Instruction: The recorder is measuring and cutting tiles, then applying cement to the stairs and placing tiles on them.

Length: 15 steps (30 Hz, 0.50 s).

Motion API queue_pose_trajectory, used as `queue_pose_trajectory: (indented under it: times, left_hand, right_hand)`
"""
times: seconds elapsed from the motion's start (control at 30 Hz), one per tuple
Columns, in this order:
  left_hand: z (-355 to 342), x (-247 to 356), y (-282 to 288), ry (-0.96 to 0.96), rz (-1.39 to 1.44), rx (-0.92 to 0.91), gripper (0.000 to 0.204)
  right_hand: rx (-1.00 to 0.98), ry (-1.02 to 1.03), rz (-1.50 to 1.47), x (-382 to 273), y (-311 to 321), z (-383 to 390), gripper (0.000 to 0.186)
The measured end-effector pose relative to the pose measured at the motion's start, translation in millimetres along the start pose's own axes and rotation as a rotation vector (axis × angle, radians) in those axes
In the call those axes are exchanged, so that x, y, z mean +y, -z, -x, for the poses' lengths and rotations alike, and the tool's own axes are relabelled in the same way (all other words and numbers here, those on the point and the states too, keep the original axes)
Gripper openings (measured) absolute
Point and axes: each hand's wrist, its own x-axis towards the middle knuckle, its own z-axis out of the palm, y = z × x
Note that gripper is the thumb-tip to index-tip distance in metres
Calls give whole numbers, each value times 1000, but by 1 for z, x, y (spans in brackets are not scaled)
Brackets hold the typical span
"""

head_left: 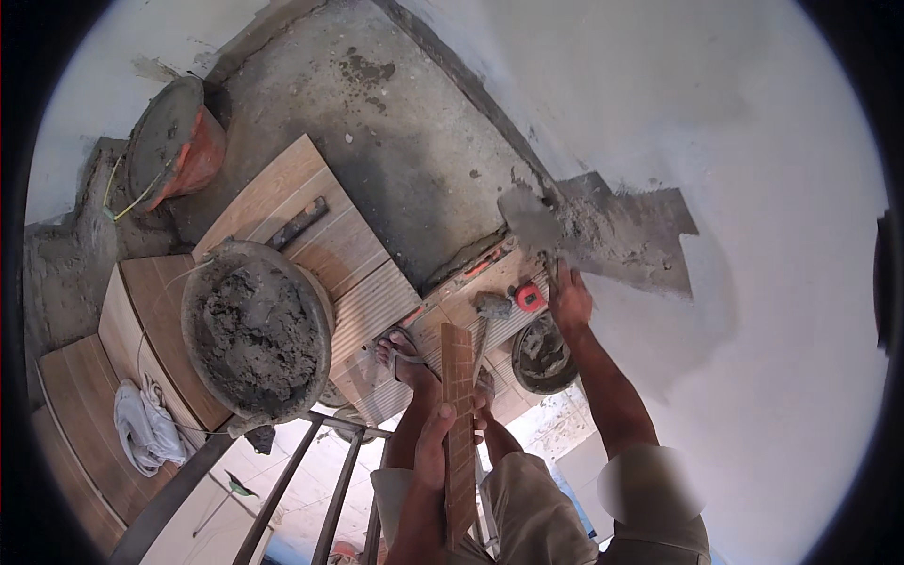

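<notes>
My left hand (436, 441) grips a long, narrow wood-look tile strip (458, 372), held upright in front of my legs. My right hand (571, 301) is closed round the handle of a trowel (529, 218). The trowel's grey, mortar-smeared blade lies at the foot of the wall, beside a rough mortar patch (631, 231). Just left of my right hand, a red tape measure (529, 298) and a hammer (492, 305) rest on the tiled step. Close below that hand stands a small black bucket (544, 354) with mortar in it.
A large bucket of mortar (259, 334) stands on the tiled stairs at left, near a metal railing (294, 490). An orange bucket (202, 155) leans by the far-left wall. A dark bar-shaped tool (298, 222) and white cloth (146, 428) lie on tiles. Bare concrete (377, 141) spreads ahead.
</notes>
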Motion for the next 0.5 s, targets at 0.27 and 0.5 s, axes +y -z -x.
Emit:
queue_pose_trajectory:
  times: [0.27,0.5]
  left_hand:
    - [-12,5,-3,-17,102,36,55]
    - [-20,-3,-3,-30,92,67,57]
  right_hand:
    - [-300,-37,63,26,82,89,54]
    - [-17,153,-122,-6,95,55,46]
